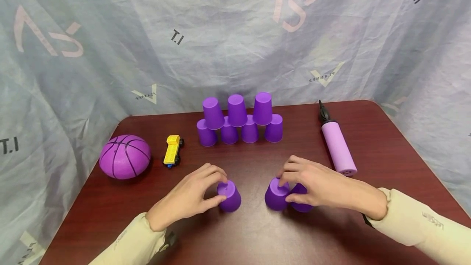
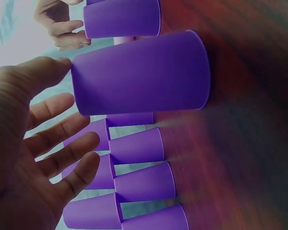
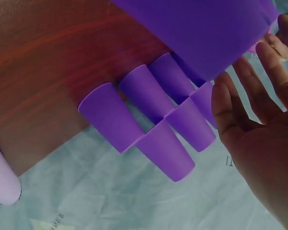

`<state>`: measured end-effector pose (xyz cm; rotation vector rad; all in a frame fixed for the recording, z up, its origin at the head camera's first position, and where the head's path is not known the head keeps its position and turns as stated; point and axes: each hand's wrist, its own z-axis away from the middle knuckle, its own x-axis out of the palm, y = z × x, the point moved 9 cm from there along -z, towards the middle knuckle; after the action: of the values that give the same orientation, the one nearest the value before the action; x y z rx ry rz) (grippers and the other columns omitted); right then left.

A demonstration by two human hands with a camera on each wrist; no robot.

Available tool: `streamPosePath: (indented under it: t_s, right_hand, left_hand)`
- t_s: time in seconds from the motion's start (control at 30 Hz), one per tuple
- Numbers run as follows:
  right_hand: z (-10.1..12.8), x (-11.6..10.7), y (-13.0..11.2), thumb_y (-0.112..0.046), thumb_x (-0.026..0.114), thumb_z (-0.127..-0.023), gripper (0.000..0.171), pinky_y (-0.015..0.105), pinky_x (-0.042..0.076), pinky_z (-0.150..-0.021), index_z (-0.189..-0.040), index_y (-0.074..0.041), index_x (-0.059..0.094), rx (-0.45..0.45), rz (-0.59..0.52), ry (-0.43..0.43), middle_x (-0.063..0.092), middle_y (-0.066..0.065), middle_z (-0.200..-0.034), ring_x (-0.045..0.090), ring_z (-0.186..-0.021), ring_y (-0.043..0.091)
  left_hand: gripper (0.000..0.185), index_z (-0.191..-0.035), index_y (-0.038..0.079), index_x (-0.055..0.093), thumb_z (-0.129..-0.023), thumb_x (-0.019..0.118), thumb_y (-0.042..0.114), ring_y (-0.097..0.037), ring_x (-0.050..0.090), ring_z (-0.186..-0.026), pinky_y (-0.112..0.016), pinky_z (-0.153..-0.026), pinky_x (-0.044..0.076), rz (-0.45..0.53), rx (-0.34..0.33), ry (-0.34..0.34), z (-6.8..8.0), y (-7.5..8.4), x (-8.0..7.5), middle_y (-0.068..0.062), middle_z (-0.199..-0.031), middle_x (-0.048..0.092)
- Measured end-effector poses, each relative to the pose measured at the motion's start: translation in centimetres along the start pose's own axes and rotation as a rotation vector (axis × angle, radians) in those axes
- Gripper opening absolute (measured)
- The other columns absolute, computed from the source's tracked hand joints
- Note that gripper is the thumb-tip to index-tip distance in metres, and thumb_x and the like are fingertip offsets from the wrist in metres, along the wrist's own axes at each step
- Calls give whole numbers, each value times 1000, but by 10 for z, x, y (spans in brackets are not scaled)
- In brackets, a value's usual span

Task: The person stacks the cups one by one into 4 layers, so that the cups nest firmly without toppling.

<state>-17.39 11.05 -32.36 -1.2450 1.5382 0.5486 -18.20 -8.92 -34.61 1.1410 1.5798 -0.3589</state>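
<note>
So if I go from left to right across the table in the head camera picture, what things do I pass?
Purple ball → yellow toy truck → left hand on a purple cup → right hand on two purple cups → lilac pump. The cup pyramid stands farther back, in the middle.

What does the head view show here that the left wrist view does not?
Only the head view shows the purple rubber basketball, the yellow toy truck, the lilac plastic hand pump and the second cup under the right hand. Only the left wrist view shows the left hand with fingers spread beside its upside-down purple plastic cup, the thumb tip at its base. Both show the stacked purple cups and the dark red wooden table.
</note>
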Motion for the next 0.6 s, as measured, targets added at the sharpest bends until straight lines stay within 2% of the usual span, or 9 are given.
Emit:
streamPosePath:
  t_s: [0.2,0.47,0.6]
  right_hand:
    - [-1,6,2,-25,79,-76,23,21,43,-77,-93,-20,65,23,-1,-5,58,-14,-97,47,-92,5]
    - [-3,9,4,-24,77,-78,20,24,45,-76,-92,-20,64,45,-13,1,57,-14,-95,48,-91,5]
    - [-3,9,2,-23,78,-77,21,21,44,-75,-93,-20,64,29,-9,15,57,-14,-94,47,-89,4]
  left_hand:
    - [25,-98,16,61,-80,76,25,-4,48,-100,-22,-80,45,19,0,8,3,1,4,8,-110,56]
    - [25,-101,16,61,-81,75,23,-2,47,-101,-21,-83,44,50,-18,8,6,1,8,8,-111,55]
    - [26,-101,15,60,-81,75,23,-5,48,-100,-22,-81,45,56,6,26,6,3,8,7,-110,56]
